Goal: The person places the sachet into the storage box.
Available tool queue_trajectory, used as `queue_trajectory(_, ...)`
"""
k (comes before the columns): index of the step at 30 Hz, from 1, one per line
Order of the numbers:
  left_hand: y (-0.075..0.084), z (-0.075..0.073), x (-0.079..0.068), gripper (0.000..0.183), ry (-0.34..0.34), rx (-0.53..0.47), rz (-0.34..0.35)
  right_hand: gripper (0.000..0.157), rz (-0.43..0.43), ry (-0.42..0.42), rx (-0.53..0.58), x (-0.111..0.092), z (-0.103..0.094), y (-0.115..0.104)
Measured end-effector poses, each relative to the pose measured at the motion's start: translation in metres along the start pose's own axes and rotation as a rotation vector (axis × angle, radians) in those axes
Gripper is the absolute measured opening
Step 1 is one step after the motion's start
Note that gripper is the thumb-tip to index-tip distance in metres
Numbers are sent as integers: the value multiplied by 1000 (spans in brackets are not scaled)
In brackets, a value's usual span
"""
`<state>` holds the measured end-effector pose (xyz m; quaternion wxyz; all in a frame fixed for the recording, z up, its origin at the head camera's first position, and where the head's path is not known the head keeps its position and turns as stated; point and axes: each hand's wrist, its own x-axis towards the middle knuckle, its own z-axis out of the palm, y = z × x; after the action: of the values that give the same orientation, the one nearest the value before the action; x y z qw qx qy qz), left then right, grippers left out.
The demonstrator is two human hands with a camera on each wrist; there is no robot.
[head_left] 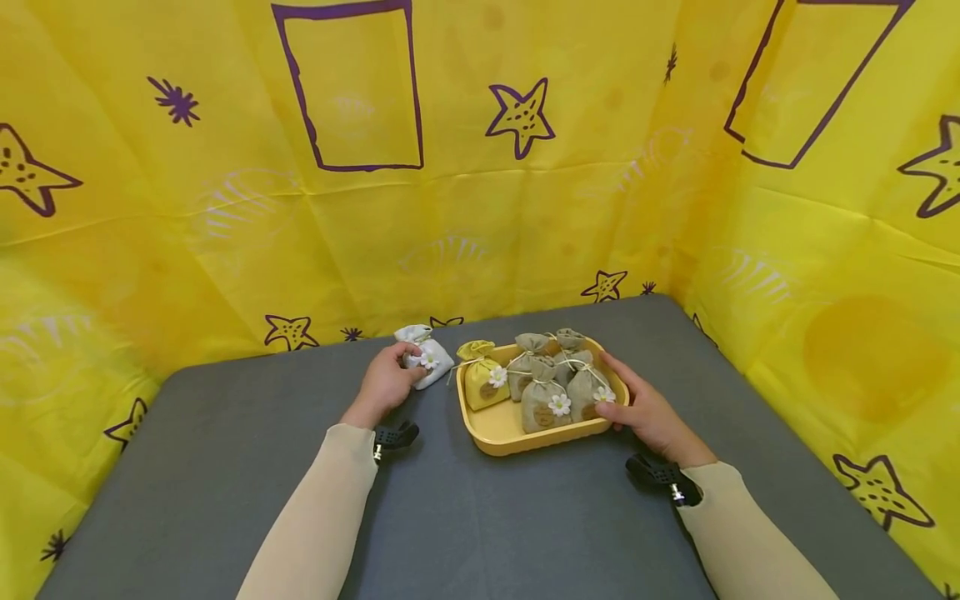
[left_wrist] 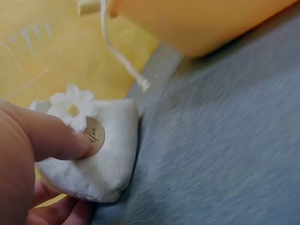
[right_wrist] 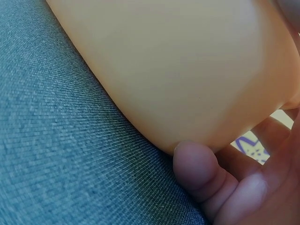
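My left hand (head_left: 384,383) pinches a small white drawstring pouch (head_left: 438,368) with a white fabric daisy, left of the yellow tray (head_left: 497,429). In the left wrist view, the thumb presses on the round brown label (left_wrist: 97,138) of the pouch, and other fingers lie beneath it. My right hand (head_left: 654,417) grips the right end of the tray, thumb over the rim. Its fingers touch the tray's outer wall (right_wrist: 187,75) in the right wrist view. Inside the tray stand a yellow pouch (head_left: 480,390) at the left and several grey-green pouches (head_left: 542,410) at the right.
A grey cloth-covered table (head_left: 465,525) lies under everything. Yellow fabric walls (head_left: 465,208) with purple starfish drawings rise behind it and at both sides. A cord end (left_wrist: 124,61) hangs over the tray's left side.
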<state>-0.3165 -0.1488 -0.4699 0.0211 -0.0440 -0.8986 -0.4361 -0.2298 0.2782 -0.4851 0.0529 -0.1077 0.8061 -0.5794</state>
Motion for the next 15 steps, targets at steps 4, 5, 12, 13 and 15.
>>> queue_trajectory(4,0,6,-8,14,64,-60,-12,82,-5,3,-6,-1,-1,1)
queue_trajectory(5,0,7,-9,13,76,-71,-17,82,-6,3,-4,-1,0,1)
queue_trajectory(12,4,8,-23,19,114,-207,-56,83,8,1,3,-1,1,0)
queue_trajectory(13,5,7,-25,24,112,-230,-59,83,9,0,3,-1,1,0)
queue_trajectory(15,6,4,-28,34,107,-263,-55,83,6,1,6,-1,0,0)
